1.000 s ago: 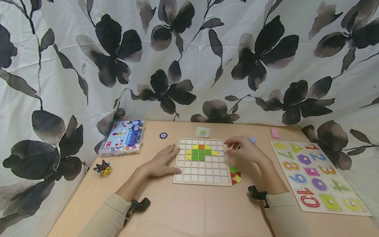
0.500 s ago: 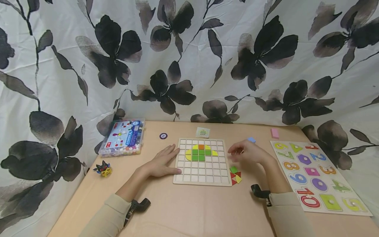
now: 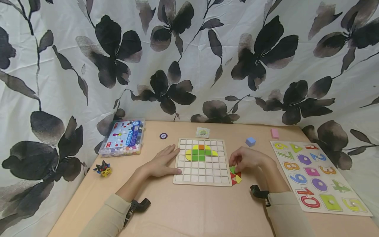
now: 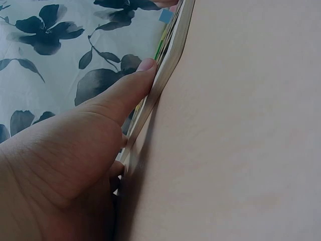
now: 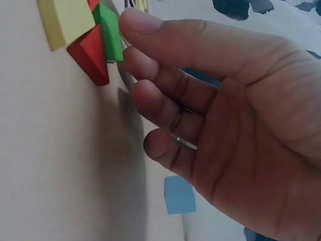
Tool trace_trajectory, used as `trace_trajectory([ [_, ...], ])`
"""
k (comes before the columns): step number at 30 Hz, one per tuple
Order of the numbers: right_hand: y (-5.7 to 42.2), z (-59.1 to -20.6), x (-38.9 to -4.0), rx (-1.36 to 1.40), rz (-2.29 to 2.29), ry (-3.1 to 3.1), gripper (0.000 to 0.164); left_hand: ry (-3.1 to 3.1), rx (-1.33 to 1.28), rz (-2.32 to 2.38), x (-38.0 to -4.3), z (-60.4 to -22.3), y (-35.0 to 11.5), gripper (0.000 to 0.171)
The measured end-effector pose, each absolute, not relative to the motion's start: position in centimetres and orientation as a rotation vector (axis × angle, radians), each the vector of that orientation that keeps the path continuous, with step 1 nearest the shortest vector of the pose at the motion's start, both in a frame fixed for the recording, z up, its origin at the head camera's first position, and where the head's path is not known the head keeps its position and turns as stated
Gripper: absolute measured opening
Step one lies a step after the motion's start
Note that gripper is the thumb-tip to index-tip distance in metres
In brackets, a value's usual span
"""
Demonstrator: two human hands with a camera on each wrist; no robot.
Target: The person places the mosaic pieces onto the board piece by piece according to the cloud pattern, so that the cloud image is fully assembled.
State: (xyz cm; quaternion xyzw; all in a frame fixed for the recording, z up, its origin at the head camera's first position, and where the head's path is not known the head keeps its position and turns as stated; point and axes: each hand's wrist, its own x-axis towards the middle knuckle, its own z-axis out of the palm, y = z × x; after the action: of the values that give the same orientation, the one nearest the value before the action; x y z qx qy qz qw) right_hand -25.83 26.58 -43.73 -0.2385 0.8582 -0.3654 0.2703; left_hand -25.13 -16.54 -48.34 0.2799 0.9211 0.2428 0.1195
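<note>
A white grid board (image 3: pixel 204 175) lies mid-table with green squares (image 3: pixel 198 155), an orange square (image 3: pixel 201 146) and rounded yellow pieces (image 3: pixel 188 155) in its upper half. My left hand (image 3: pixel 161 163) rests against its left side; in the left wrist view the thumb (image 4: pixel 133 88) lies on the board's edge. Beyond the right side, my right hand (image 3: pixel 250 156) reaches down to a small pile. In the right wrist view its fingers curve loosely, with the thumb tip right beside a green block (image 5: pixel 108 32). A red wedge (image 5: pixel 93 55) and a yellow block (image 5: pixel 67 20) sit beside that block.
A pattern card (image 3: pixel 202 132) and a round disc (image 3: pixel 163 135) lie behind the board. A clear plastic box (image 3: pixel 122 136) and small figurine (image 3: pixel 103 168) stand left. A blue block (image 3: pixel 250 142), pink block (image 3: pixel 274 133) and number puzzle (image 3: pixel 302 197) are on the right.
My right hand has drawn back from the board's upper right edge and lowered to the pile, uncovering the blue block. My left hand stays in place.
</note>
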Motion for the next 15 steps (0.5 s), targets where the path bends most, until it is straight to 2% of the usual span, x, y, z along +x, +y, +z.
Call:
trace_trajectory([
  [15, 25.5, -43.9, -25.6, -0.593, -0.894, 2.365, 0.017, 2.689, 0.832, 0.735, -24.9, -48.0, -16.3, 0.102],
])
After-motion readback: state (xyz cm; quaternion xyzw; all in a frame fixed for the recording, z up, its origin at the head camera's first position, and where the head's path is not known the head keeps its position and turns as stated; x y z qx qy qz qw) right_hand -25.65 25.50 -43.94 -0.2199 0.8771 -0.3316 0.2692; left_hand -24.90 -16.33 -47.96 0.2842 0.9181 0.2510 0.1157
